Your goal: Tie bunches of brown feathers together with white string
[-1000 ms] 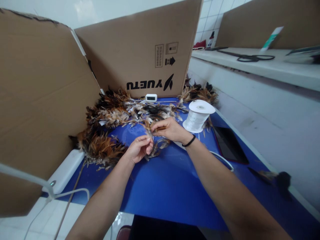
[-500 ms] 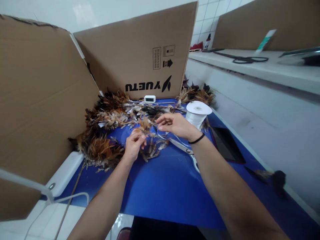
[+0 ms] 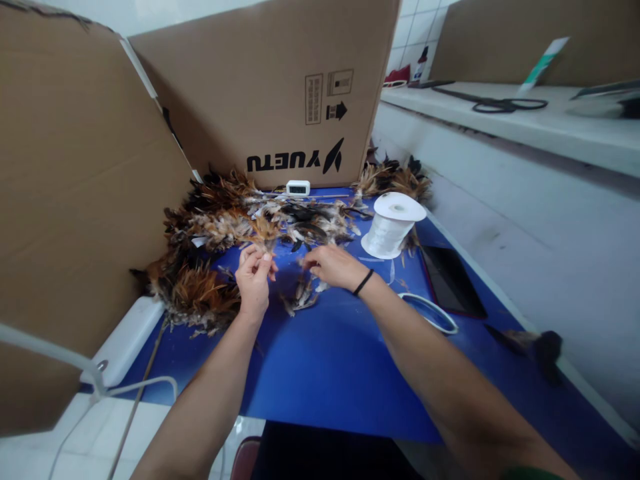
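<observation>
My left hand (image 3: 254, 280) is closed around the base of a small bunch of orange-brown feathers (image 3: 263, 230), which fans upward from the fingertips. To its right, my right hand (image 3: 327, 265) has curled fingers over the blue tabletop; what they hold, if anything, is too small to make out. Just below that hand lies a small cluster of loose feathers (image 3: 301, 299). A white spool of ribbon (image 3: 393, 230) stands beyond the right wrist. Scissors (image 3: 431, 313) lie partly under the right forearm, with a handle loop showing.
Feather piles (image 3: 200, 293) line the left and back of the blue table (image 3: 320, 373). A small white digital display (image 3: 298, 189) stands by the cardboard box (image 3: 225, 100). A dark tablet (image 3: 453, 280) lies at right, below a shelf (image 3: 500, 120) holding black scissors (image 3: 510, 105).
My left hand has moved slightly left and up with the feathers. My right hand has shifted left and down, away from the spool. The scissors now show farther right, with their blades hidden.
</observation>
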Tool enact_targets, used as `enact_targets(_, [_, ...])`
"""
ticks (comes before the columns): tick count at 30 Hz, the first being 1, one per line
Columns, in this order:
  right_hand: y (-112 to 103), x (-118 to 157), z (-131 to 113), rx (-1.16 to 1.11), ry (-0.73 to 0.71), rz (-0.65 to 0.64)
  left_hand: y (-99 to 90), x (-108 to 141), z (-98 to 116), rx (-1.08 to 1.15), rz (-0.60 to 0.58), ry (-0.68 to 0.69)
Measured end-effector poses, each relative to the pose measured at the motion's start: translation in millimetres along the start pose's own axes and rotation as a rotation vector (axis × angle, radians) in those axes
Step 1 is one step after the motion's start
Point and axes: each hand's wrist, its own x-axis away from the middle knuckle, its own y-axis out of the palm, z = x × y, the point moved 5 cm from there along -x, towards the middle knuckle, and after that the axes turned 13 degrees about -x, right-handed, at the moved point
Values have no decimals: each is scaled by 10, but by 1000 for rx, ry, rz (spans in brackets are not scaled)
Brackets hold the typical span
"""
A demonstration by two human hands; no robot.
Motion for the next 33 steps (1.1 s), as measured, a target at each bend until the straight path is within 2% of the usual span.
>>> enact_targets(5, [240,-33,-65,112,-118,-108,-3,-7,-21,2,15,-35])
enact_targets(12, [348,-59,-1,264,-54,-111,18,-8,-73,69,-4,-115])
enact_targets(16, [241,-59,16,182,-56,-77,76,19,-150,136,-95,-279])
enact_targets(20, [29,-16,33,72,7,31,152,78,-192,169,-234,-398])
enact_targets(24, [-130,27,38,31,18,166,217,146,-165,117,-348,-418])
enact_targets(28, [-181,30,43,-31,6,219,276,205,-164,54,-440,-428])
enact_targets(33, [-206,36,10,-136,-2,228,278,206,-225,41,-410,-430])
